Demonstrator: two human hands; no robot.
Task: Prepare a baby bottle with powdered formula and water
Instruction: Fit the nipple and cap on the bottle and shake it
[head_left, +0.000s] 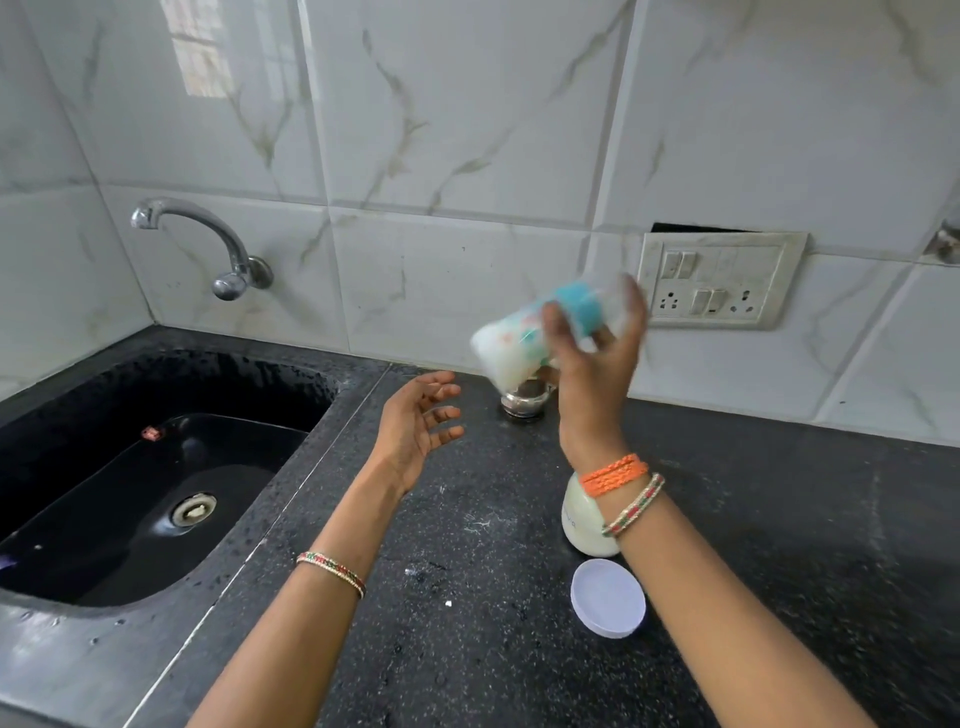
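Observation:
My right hand (597, 358) is raised above the counter and grips a baby bottle (524, 338) with a blue collar. The bottle is tilted, its base pointing left, it holds white liquid, and it is blurred by motion. Left of it, my left hand (415, 421) hovers palm-up with fingers spread and nothing in it. A white formula jar (579, 519) stands on the counter, partly hidden behind my right wrist. Its round white lid (608, 597) lies flat just in front of it.
A small steel cup (524, 402) stands on the black speckled counter (467, 597) under the bottle. A black sink (156, 467) with a wall tap (208, 244) fills the left. A switch and socket plate (722, 280) is on the tiled wall.

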